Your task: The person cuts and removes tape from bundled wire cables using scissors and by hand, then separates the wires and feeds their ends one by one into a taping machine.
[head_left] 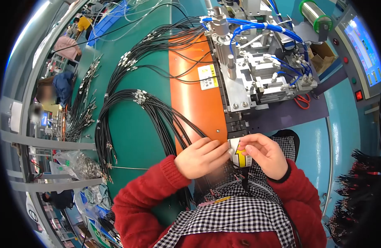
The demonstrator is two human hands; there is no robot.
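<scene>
Black cables point(155, 105) with pale connectors curve over the green table and the orange plate point(196, 99). My left hand point(203, 158) lies over the cable ends near the plate's lower edge, its fingers together and bent; what they hold, if anything, is hidden. Just right of it is my right hand point(263, 153), thumb and forefinger close together beside a white and yellow label point(241, 155). Whether anything thin is between those fingertips cannot be made out.
A metal machine point(261, 66) with blue tubes stands ahead on the right, with a screen point(362, 49) beyond. A wire spool point(315, 15) is behind it. More cables point(85, 97) lie at left, a dark bundle point(358, 194) hangs at right. Other people sit far left.
</scene>
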